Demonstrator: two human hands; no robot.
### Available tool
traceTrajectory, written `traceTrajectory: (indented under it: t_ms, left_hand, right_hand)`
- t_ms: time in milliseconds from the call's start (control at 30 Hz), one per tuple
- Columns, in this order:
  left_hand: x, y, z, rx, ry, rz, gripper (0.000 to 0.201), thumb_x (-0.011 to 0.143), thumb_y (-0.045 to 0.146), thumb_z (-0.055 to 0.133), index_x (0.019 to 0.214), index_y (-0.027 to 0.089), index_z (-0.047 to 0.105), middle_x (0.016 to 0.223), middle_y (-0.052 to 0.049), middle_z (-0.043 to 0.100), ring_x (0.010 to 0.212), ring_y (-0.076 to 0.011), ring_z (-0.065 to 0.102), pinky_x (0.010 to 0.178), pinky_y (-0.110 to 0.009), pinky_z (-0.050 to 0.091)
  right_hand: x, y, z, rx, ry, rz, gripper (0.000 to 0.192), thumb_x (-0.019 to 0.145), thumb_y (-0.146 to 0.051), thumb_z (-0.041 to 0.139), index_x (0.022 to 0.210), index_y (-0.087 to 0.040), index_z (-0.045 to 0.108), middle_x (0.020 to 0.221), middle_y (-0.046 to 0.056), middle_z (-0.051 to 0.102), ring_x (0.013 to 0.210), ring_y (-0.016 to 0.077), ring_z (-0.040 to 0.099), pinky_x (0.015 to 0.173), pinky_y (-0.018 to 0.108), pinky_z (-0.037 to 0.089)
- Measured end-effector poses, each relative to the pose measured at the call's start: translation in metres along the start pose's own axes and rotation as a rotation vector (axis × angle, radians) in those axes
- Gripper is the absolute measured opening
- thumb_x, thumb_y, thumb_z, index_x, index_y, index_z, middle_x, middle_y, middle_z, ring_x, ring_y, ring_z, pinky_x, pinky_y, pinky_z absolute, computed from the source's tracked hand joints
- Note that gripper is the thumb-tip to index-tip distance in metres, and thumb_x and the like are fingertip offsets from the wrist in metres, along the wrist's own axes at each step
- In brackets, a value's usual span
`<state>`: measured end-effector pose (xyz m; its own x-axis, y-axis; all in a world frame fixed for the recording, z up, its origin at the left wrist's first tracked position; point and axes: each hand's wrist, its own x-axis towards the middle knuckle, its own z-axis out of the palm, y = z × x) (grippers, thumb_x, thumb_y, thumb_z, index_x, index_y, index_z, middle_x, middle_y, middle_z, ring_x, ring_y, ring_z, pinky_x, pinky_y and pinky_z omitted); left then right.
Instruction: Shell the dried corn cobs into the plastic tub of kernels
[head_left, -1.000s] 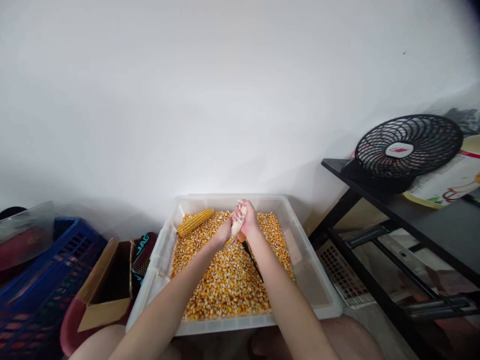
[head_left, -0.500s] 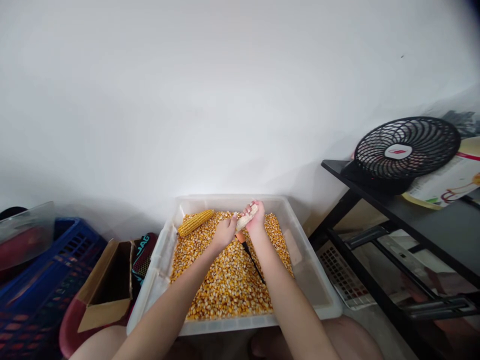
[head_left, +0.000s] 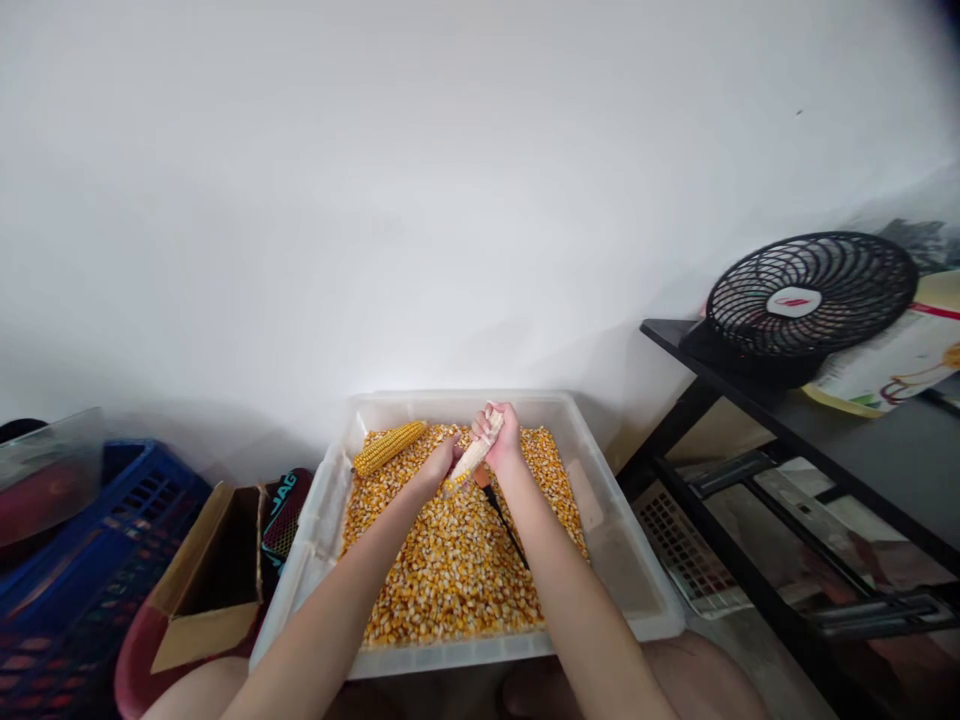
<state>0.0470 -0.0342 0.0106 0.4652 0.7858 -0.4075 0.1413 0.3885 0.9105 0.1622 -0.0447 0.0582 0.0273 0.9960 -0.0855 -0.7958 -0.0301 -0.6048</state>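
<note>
We note both hands clamped on one cob [head_left: 472, 457]: right hand [head_left: 501, 440] at its top, left hand [head_left: 439, 467] lower, above the kernel bin [head_left: 600, 500].

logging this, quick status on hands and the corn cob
Right hand shut on pale corn cob. Left hand at its lower end. Both over bin of kernels. Nothing in the way.

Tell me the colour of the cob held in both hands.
Pale cream, nearly stripped bare cob; a few yellow kernels remain at its lower end. Head view.
</note>
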Motion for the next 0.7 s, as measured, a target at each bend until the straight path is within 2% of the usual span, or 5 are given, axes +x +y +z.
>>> traceTrajectory:
  t_ms: [200, 333, 433, 533, 700]
  left_hand:
    - [-0.02, 0.012, 0.012, 0.196, -0.108, 0.2, 0.062, 0.085, 0.057, 0.021, 0.059, 0.015, 0.058, 0.049, -0.007, 0.056, 0.044, -0.0166, 0.049, 0.049, -0.028, 0.039]
    - [-0.026, 0.01, 0.025, 0.517, 0.254, 0.246, 0.064, 0.088, 0.052, 0.015, 0.05, 0.018, 0.053, 0.044, -0.008, 0.05, 0.048, -0.021, 0.054, 0.057, -0.032, 0.043]
    - [-0.021, 0.007, 0.025, 0.788, 0.515, 0.284, 0.059, 0.09, 0.043, 0.016, 0.053, 0.017, 0.055, 0.056, -0.013, 0.058, 0.067, -0.0263, 0.062, 0.069, -0.034, 0.043]
    - [-0.014, 0.003, 0.022, 0.947, 0.559, 0.295, 0.056, 0.09, 0.039, 0.021, 0.057, 0.015, 0.058, 0.066, -0.017, 0.062, 0.075, -0.0284, 0.063, 0.074, -0.036, 0.043]
    - [-0.014, 0.0, 0.022, 1.035, 0.525, 0.355, 0.045, 0.088, 0.043, 0.032, 0.07, 0.014, 0.061, 0.073, -0.016, 0.064, 0.078, -0.0283, 0.062, 0.077, -0.037, 0.042]
  right_hand:
    - [0.004, -0.005, -0.006, 0.032, 0.06, -0.036, 0.017, 0.068, -0.033, 0.045, 0.059, -0.021, 0.036, 0.038, -0.01, 0.028, 0.033, 0.0069, 0.026, 0.038, 0.019, 0.027]
    - [0.006, 0.001, -0.002, 0.019, 0.176, -0.076, 0.02, 0.068, -0.033, 0.046, 0.057, -0.022, 0.034, 0.037, -0.01, 0.028, 0.032, 0.0069, 0.026, 0.036, 0.02, 0.026]
    - [0.009, 0.009, 0.002, -0.005, 0.406, -0.2, 0.024, 0.07, -0.033, 0.047, 0.057, -0.023, 0.03, 0.037, -0.01, 0.028, 0.031, 0.0075, 0.027, 0.035, 0.021, 0.028]
    - [0.014, 0.017, -0.001, -0.027, 0.563, -0.264, 0.028, 0.072, -0.038, 0.047, 0.059, -0.023, 0.027, 0.039, -0.01, 0.03, 0.032, 0.0081, 0.03, 0.035, 0.021, 0.03]
    - [0.023, 0.023, -0.021, -0.06, 0.572, -0.287, 0.035, 0.073, -0.049, 0.045, 0.06, -0.024, 0.024, 0.041, -0.009, 0.033, 0.033, 0.0095, 0.033, 0.034, 0.023, 0.032]
